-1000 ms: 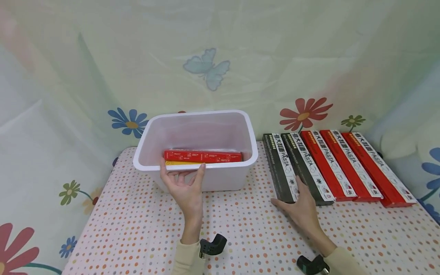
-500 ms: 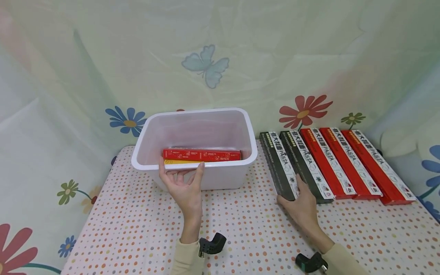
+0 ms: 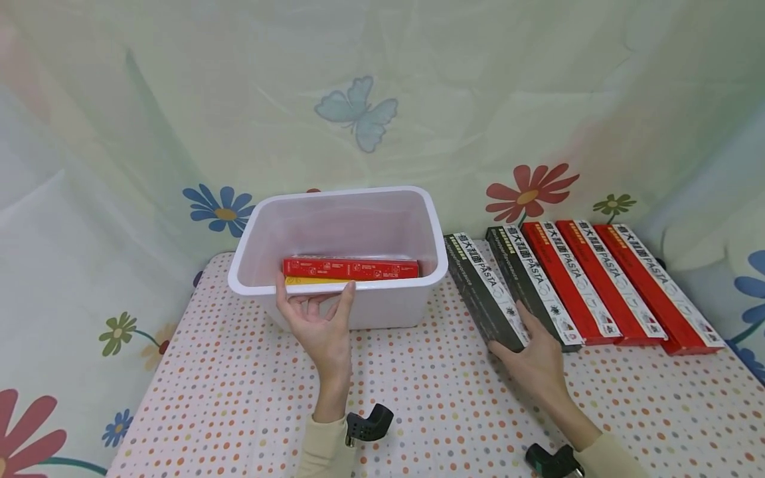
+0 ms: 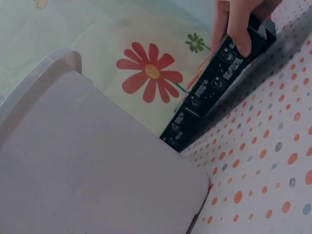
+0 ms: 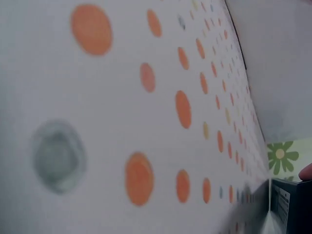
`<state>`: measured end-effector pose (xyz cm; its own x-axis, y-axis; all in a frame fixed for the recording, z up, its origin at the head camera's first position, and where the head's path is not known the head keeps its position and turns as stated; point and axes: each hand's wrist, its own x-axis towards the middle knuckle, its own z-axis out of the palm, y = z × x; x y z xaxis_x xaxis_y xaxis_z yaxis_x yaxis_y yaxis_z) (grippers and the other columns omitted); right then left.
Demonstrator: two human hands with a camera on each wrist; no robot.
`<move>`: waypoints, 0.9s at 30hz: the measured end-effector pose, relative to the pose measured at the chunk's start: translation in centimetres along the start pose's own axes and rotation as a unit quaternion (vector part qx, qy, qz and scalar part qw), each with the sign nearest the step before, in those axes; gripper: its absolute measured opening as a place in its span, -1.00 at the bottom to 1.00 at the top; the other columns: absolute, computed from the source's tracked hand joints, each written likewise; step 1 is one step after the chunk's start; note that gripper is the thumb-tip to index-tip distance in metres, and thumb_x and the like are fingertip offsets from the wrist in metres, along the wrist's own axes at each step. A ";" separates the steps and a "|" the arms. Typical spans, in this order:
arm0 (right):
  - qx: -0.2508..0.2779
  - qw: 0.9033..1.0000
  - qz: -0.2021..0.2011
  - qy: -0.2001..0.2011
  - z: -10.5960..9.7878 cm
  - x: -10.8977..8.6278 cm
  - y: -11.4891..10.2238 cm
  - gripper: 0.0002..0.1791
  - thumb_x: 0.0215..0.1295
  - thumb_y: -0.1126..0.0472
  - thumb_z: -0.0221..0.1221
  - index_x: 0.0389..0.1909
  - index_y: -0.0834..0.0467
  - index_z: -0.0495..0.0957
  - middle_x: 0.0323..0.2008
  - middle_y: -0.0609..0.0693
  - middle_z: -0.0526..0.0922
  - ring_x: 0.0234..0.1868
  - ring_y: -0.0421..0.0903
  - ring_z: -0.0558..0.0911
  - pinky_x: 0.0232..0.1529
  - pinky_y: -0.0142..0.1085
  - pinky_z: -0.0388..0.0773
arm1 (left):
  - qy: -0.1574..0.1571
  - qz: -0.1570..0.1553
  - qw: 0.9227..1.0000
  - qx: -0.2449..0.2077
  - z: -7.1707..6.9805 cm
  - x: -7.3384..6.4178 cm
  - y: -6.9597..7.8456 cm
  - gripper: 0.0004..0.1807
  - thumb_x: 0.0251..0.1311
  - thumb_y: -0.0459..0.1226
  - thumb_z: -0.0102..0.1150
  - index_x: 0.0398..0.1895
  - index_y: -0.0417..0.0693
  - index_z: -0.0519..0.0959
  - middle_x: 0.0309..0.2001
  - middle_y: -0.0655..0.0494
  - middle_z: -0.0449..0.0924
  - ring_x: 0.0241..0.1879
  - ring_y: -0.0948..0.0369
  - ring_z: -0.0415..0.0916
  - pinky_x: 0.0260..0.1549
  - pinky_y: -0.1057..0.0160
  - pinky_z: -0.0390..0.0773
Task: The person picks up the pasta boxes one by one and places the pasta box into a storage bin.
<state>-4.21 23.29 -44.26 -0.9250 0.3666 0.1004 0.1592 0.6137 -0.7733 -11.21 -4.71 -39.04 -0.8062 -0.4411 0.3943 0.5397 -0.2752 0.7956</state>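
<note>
Black pasta box (image 3: pixel 481 292) is slanting just right of the white bin (image 3: pixel 388 311), near end apparently sitting off the dotted cloth (image 3: pixel 418 398). Your right hand (image 3: pixel 532 355) is pinching that end, thumb opposite fingers; your left hand (image 3: pixel 319 325) is gripping the bin's front rim. Judged step: you're picking up this box. Next move is probably calling for a lift clear of the rim. Second black box (image 3: pixel 534 285) and three red boxes (image 3: pixel 572 285) are lying farther right.

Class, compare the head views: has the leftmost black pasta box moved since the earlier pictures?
Yes: the leftmost black pasta box has turned, its far end swinging left toward the white bin and away from its black neighbour.
</note>
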 end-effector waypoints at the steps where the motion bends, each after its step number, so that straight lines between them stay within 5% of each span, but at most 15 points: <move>1: -0.001 1.000 0.003 -0.003 -0.3 -0.1 -0.1 0.08 0.13 0.29 0.46 0.61 0.36 0.07 0.51 0.47 0.23 0.44 0.41 0.33 0.26 0.26 0.46 | -0.001 0.000 1.000 -0.001 0.0 0.0 0.0 0.14 0.18 -0.55 0.42 0.68 -0.04 -0.11 0.43 -0.04 0.31 0.13 -0.06 0.50 0.06 0.07 0.76; 7: -0.005 1.000 0.024 -0.018 -2.5 -0.4 -0.6 0.09 0.20 0.25 0.45 0.66 0.21 0.03 0.52 0.46 0.20 0.42 0.42 0.33 0.17 0.29 0.50 | 0.001 0.001 1.000 0.000 0.1 0.0 0.0 0.18 0.12 -0.56 0.47 0.68 0.01 -0.08 0.43 -0.06 0.30 0.09 -0.04 0.49 0.06 0.04 0.76; 12: 0.006 1.000 -0.002 -0.008 -4.9 0.3 -1.5 0.07 0.22 0.23 0.46 0.66 0.18 0.06 0.47 0.46 0.29 0.27 0.30 0.39 -0.10 -0.17 0.41 | 0.002 -0.002 1.000 0.006 0.0 0.0 0.0 0.17 0.14 -0.55 0.46 0.68 0.01 -0.08 0.46 -0.02 0.28 0.12 -0.05 0.48 0.06 0.06 0.76; 20: 0.020 0.996 -0.088 -0.024 -9.1 3.1 -5.2 0.00 0.29 0.19 0.43 0.67 -0.03 0.11 0.37 0.42 0.36 0.11 0.08 0.35 -0.30 -0.62 0.41 | -0.007 0.011 1.000 0.009 0.0 0.0 -0.2 0.16 0.16 -0.52 0.46 0.68 0.01 -0.08 0.42 -0.04 0.31 0.10 -0.05 0.50 0.05 0.03 0.76; 27: 0.024 0.972 -0.222 -0.079 -9.9 6.5 -10.5 -0.01 0.16 0.34 0.47 0.61 0.03 0.25 0.34 0.33 0.43 0.09 0.04 0.35 -0.30 -0.69 0.46 | -0.003 0.003 1.000 0.020 0.0 -0.1 -0.1 0.16 0.16 -0.52 0.47 0.68 -0.01 -0.09 0.45 0.00 0.29 0.11 -0.04 0.50 0.04 0.06 0.76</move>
<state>-8.42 26.17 -29.31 -0.9407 -0.0401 0.3368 -0.2800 0.6521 -0.7046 -11.18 -4.59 -39.18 -0.8043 -0.4382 0.4013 0.5347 -0.2390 0.8106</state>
